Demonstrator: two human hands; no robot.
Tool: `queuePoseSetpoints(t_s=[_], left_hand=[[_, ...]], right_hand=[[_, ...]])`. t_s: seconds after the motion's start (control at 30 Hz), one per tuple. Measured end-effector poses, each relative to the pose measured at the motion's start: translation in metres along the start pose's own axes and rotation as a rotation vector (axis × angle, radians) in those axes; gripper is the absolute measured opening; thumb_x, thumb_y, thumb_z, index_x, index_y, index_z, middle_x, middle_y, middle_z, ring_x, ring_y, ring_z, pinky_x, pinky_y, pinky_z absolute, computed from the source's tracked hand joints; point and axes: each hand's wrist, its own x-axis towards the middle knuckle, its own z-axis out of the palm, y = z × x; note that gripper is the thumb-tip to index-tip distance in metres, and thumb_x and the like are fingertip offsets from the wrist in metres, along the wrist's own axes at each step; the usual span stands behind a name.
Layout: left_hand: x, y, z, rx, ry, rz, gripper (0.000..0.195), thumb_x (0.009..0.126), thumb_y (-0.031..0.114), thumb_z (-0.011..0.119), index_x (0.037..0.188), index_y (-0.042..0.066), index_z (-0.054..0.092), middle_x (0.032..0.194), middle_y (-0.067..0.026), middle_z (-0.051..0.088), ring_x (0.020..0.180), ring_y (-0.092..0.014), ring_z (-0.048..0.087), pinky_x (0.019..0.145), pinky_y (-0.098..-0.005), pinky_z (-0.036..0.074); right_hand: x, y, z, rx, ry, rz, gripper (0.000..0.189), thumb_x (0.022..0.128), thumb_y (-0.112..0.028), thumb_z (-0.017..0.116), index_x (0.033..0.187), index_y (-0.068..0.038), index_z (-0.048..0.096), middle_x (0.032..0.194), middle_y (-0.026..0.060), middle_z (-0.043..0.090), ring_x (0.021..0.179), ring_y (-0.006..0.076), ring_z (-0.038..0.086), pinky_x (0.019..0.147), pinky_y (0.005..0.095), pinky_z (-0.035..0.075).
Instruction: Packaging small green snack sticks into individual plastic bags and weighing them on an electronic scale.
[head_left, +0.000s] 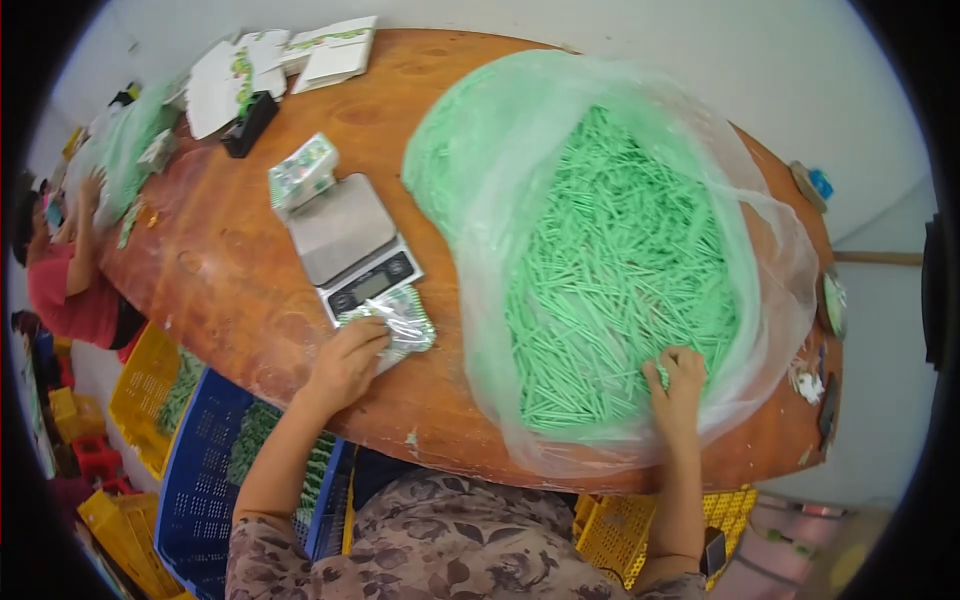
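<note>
My left hand (351, 363) grips the near edge of a clear printed plastic packet (405, 321), which lies against the front of a digital kitchen scale (346, 238). Another printed packet (304, 172) rests at the far left corner of the scale's steel plate. On the right, a big translucent plastic bag (487, 337) lies open, full of thin light-green sticks (622, 277). My right hand (677, 375) is at the bag's near right part, with a few of the green sticks pinched between thumb and fingers.
Flat white printed cartons (334, 56) and a black holder (250, 124) stand at the table's far left. A co-worker in a red shirt (75, 292) sits by another bag (124, 150). Blue (191, 480) and yellow (135, 405) crates stand below the near edge.
</note>
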Motion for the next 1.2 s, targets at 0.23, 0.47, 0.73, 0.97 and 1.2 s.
queuePoseSetpoints(t_s=[0.23,0.47,0.73,0.97,1.2], left_hand=[[0.091,0.087,0.032,-0.537,0.08,-0.021,0.023,0.063,-0.003,0.066,0.079,0.005,0.053,0.078,-0.0096,0.057,0.079,-0.026,0.058,0.068,-0.0342,0.047],[0.11,0.106,0.109,-0.732,-0.194,-0.313,0.025,0.068,0.01,0.073,0.079,0.0,0.053,0.073,-0.0084,0.057,0.061,-0.015,0.056,0.057,-0.0265,0.046],[0.114,0.108,0.122,-1.106,-0.167,-0.495,0.013,0.076,0.005,0.066,0.08,-0.001,0.055,0.075,-0.0025,0.059,0.07,-0.007,0.055,0.059,-0.023,0.046],[0.114,0.106,0.131,-1.326,-0.149,-0.572,0.008,0.082,0.008,0.06,0.084,0.0,0.057,0.076,-0.0005,0.058,0.071,-0.005,0.051,0.061,-0.0204,0.042],[0.127,0.104,0.131,-1.109,0.072,-0.372,0.03,0.078,0.021,0.063,0.098,0.001,0.055,0.085,-0.0073,0.058,0.079,-0.017,0.055,0.069,-0.0301,0.044]], right_hand=[[0.028,-0.037,-0.009,1.13,0.181,0.67,0.016,0.089,-0.016,0.048,0.083,-0.003,0.055,0.069,0.0039,0.046,0.066,0.0148,0.045,0.061,0.0273,0.038],[0.061,-0.048,-0.008,1.59,-0.068,0.51,0.028,0.092,-0.03,0.04,0.082,-0.006,0.049,0.068,0.0028,0.044,0.072,0.0145,0.043,0.075,0.0309,0.036],[0.06,-0.062,0.017,1.156,-0.468,0.492,0.04,0.089,-0.034,0.044,0.114,-0.004,0.052,0.124,0.0079,0.045,0.111,0.0205,0.041,0.095,0.0345,0.028],[0.063,-0.047,-0.004,0.813,-0.401,0.217,0.052,0.079,-0.024,0.059,0.124,-0.004,0.041,0.132,0.0104,0.038,0.11,0.0187,0.044,0.097,0.0336,0.031],[0.07,-0.058,-0.007,0.415,-0.244,0.323,0.021,0.072,-0.004,0.065,0.092,0.001,0.06,0.077,0.0086,0.061,0.065,0.0178,0.054,0.061,0.0285,0.044]])
